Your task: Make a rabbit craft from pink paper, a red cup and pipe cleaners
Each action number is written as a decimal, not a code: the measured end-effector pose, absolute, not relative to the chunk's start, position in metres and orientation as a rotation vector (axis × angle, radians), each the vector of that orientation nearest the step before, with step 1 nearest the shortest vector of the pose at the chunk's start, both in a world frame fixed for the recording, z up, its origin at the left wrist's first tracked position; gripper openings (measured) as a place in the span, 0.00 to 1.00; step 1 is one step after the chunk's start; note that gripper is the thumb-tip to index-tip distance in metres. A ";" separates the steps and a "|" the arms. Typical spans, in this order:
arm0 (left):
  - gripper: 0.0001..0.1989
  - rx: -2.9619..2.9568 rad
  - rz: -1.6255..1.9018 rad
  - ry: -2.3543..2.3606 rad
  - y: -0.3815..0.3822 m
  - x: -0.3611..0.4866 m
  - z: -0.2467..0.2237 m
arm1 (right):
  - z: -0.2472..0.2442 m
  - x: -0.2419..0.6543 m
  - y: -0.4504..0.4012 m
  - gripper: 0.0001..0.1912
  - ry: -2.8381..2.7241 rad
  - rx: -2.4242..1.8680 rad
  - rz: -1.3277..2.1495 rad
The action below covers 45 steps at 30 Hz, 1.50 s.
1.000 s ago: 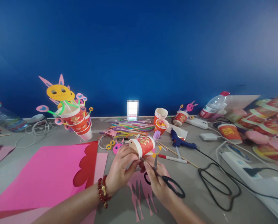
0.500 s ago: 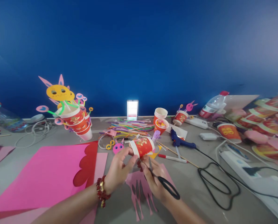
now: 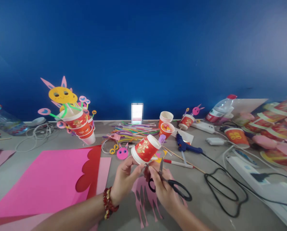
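Note:
A red paper cup [image 3: 145, 149] with gold print is tilted in front of me, its rim toward the lower left. My left hand [image 3: 126, 175], with a red bead bracelet [image 3: 108, 202] at the wrist, grips the cup near its rim. In my right hand [image 3: 162, 186] are black-handled scissors [image 3: 179, 189], their blades partly spread and pointing up beside the cup. The right fingertips meet the cup's lower edge. Below the hands lies cut pink paper [image 3: 145, 195] with narrow slits.
Pink sheets [image 3: 44, 179] lie left over red paper [image 3: 92, 179]. Colourful sticks [image 3: 134, 130], stacked cups [image 3: 166, 116] and a pink rabbit face [image 3: 122, 152] are behind. A blue glue gun [image 3: 188, 146], its black cable [image 3: 218, 192] and a bottle [image 3: 219, 110] stand right.
The cup has been turned in my left hand, its narrow end now raised toward the upper right. The scissors have shifted slightly right, and both handle loops now show.

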<state>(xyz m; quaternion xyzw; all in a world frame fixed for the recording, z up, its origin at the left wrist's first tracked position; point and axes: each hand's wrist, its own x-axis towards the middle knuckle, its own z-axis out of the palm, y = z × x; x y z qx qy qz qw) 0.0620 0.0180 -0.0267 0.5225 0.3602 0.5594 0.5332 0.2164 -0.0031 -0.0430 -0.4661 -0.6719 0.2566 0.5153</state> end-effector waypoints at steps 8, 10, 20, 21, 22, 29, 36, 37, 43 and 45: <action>0.08 0.916 1.307 0.719 0.019 0.067 -0.031 | -0.029 0.214 0.001 0.16 -1.667 -1.083 0.649; 0.11 0.874 1.300 0.698 0.021 0.066 -0.030 | -0.020 0.214 0.002 0.16 -1.715 -1.061 0.689; 0.09 0.747 1.218 0.640 0.021 0.070 -0.025 | -0.033 0.212 0.000 0.20 -1.476 -1.144 0.817; 0.09 0.740 1.210 0.630 0.020 0.071 -0.025 | -0.032 0.210 0.001 0.21 -1.426 -1.133 0.893; 0.09 0.732 1.199 0.619 0.020 0.072 -0.026 | -0.029 0.207 0.001 0.22 -1.374 -1.119 0.966; 0.08 0.668 1.133 0.510 0.020 0.075 -0.025 | -0.024 0.201 0.001 0.26 -1.140 -1.106 1.210; 0.10 0.707 1.116 0.520 0.020 0.073 -0.027 | -0.039 0.217 0.004 0.16 -1.407 -1.076 0.838; 0.11 0.738 1.124 0.541 0.021 0.072 -0.027 | -0.039 0.219 0.004 0.16 -1.431 -1.064 0.822; 0.27 0.956 1.370 0.739 0.029 0.059 -0.025 | -0.030 0.220 0.001 0.18 -1.483 -1.026 0.905; 0.34 1.072 1.410 0.766 0.032 0.052 -0.022 | -0.024 0.220 0.000 0.18 -1.552 -1.029 0.910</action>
